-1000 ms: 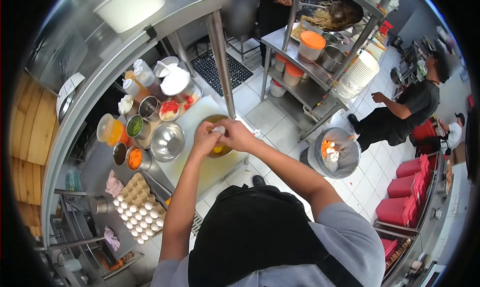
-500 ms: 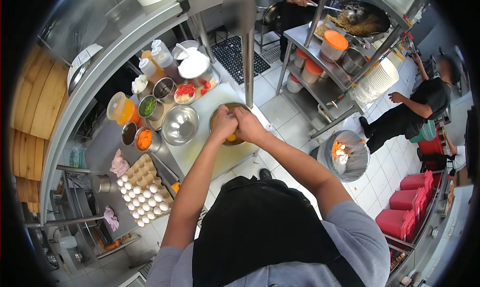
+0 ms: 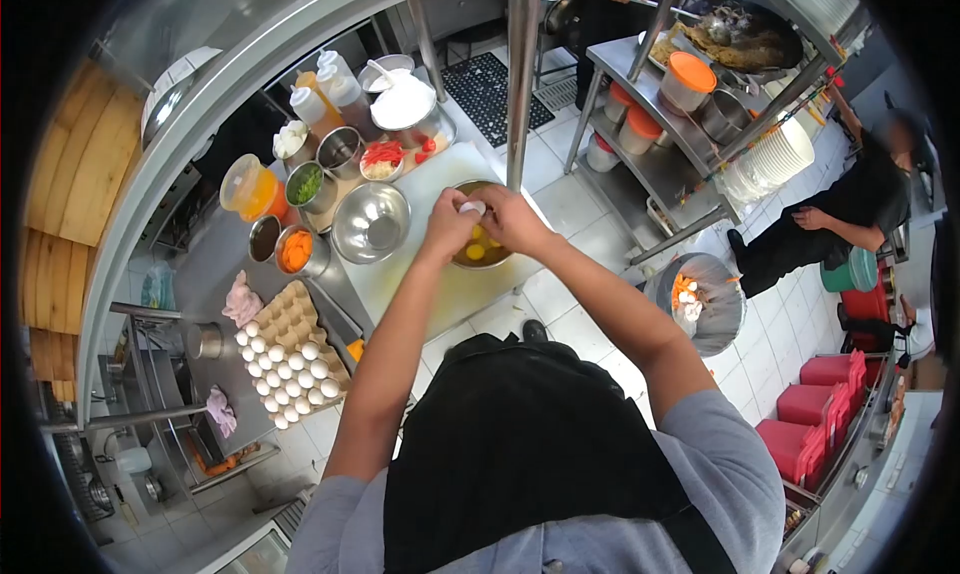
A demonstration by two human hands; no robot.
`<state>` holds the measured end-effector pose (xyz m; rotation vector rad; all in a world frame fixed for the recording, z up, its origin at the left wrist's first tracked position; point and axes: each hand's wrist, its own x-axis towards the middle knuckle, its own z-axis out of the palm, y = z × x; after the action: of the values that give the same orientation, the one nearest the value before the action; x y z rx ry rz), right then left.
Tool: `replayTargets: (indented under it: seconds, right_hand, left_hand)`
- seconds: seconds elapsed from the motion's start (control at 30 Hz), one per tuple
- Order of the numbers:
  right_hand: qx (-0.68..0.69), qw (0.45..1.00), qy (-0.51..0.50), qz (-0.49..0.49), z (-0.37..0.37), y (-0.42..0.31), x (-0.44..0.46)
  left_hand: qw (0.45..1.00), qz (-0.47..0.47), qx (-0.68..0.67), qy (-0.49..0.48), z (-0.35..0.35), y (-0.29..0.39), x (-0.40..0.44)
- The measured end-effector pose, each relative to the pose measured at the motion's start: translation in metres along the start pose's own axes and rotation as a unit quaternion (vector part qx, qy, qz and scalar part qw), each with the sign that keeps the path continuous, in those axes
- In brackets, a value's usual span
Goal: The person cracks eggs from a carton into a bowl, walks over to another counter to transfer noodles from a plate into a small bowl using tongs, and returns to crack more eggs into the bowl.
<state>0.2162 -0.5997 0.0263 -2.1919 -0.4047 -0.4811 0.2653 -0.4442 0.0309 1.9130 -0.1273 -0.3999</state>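
The person's left hand point(image 3: 447, 224) and right hand point(image 3: 517, 219) meet over a round metal bowl point(image 3: 488, 264), their fingertips pinching a small white eggshell point(image 3: 474, 207) between them; the fingers hide much of it, so how far it is split cannot be told. The shell is above the bowl, where several yellow yolks point(image 3: 475, 251) lie in liquid. The bowl stands on a whitish rectangular cutting board point(image 3: 395, 309), near a shiny, wide-mouthed steel mixing bowl point(image 3: 371, 222) on the left. Beyond that sit a cylindrical metal container of chopped greens point(image 3: 309, 187) and another of orange slices point(image 3: 296, 250). Nearer the person, a brown moulded cardboard egg tray point(image 3: 292, 309) holds rows of whole white eggs point(image 3: 291, 377), its far cells bare.
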Motion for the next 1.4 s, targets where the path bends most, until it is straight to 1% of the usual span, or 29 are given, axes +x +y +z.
replayTargets:
  seconds: [0.03, 0.07, 0.1, 0.13, 0.2, 0.23, 0.27, 0.3, 0.33, 0.4, 0.47, 0.57, 0.73, 0.9, 1.0, 1.1, 1.17, 1.33, 1.4]
  right_hand:
    - [0.058, 0.996, -0.056, 0.048, -0.005, 0.004, 0.003]
    - [0.118, 0.982, -0.111, 0.095, -0.009, 0.004, 0.004]
    - [0.144, 0.969, -0.131, 0.150, -0.014, 0.003, 0.004]
    - [0.145, 0.969, -0.131, 0.149, -0.015, 0.002, 0.006]
    - [0.245, 0.935, -0.136, 0.216, -0.017, 0.002, 0.008]
    - [0.245, 0.935, -0.135, 0.217, -0.017, 0.002, 0.008]
    - [0.213, 0.949, -0.131, 0.194, -0.017, 0.001, 0.010]
    - [0.181, 0.960, -0.127, 0.170, -0.017, 0.000, 0.010]
    - [0.182, 0.960, -0.129, 0.171, -0.016, -0.002, 0.010]
    - [0.129, 0.978, -0.123, 0.108, -0.013, -0.002, 0.012]
    - [0.119, 0.977, -0.135, 0.112, -0.014, -0.004, 0.014]
    - [0.100, 0.978, -0.141, 0.115, -0.015, -0.010, 0.017]
    - [0.077, 0.982, -0.125, 0.120, -0.015, -0.020, 0.020]
    - [-0.001, 0.990, -0.117, 0.083, -0.008, -0.016, 0.021]
    - [-0.034, 0.987, -0.136, 0.076, -0.001, -0.010, 0.022]
    - [-0.059, 0.987, -0.133, 0.070, 0.004, -0.007, 0.025]
    - [-0.055, 0.987, -0.135, 0.069, 0.004, -0.008, 0.026]
    - [-0.055, 0.988, -0.132, 0.059, 0.000, -0.015, 0.028]
    - [-0.053, 0.992, -0.106, 0.030, 0.002, -0.013, 0.027]
  left_hand:
    - [0.994, -0.064, -0.065, -0.055, -0.007, 0.000, 0.001]
    - [0.994, -0.067, -0.066, -0.056, -0.012, -0.006, 0.003]
    - [0.983, -0.090, -0.123, -0.101, -0.019, -0.011, 0.006]
    - [0.967, -0.111, -0.178, -0.147, -0.025, -0.014, 0.009]
    - [0.959, -0.116, -0.201, -0.164, -0.030, -0.015, 0.008]
    - [0.950, -0.124, -0.228, -0.176, -0.032, -0.015, 0.008]
    - [0.939, -0.133, -0.256, -0.187, -0.033, -0.012, 0.006]
    - [0.939, -0.133, -0.257, -0.187, -0.033, -0.010, 0.005]
    - [0.947, -0.120, -0.233, -0.186, -0.032, -0.007, 0.004]
    - [0.954, -0.110, -0.211, -0.182, -0.031, -0.003, 0.003]
    - [0.967, -0.107, -0.165, -0.163, -0.030, 0.001, 0.003]
    - [0.972, -0.117, -0.136, -0.150, -0.028, 0.007, 0.004]
    - [0.975, -0.128, -0.127, -0.126, -0.023, 0.008, 0.008]
    - [0.983, -0.125, -0.093, -0.092, -0.016, 0.010, 0.010]
    - [0.986, -0.128, -0.073, -0.080, -0.013, 0.006, 0.014]
    - [0.987, -0.131, -0.065, -0.069, -0.012, 0.006, 0.018]
    - [0.989, -0.130, -0.039, -0.064, -0.014, 0.007, 0.018]
    - [0.991, -0.106, -0.051, -0.059, -0.016, 0.007, 0.014]
    - [0.993, -0.092, -0.048, -0.055, -0.016, 0.005, 0.013]
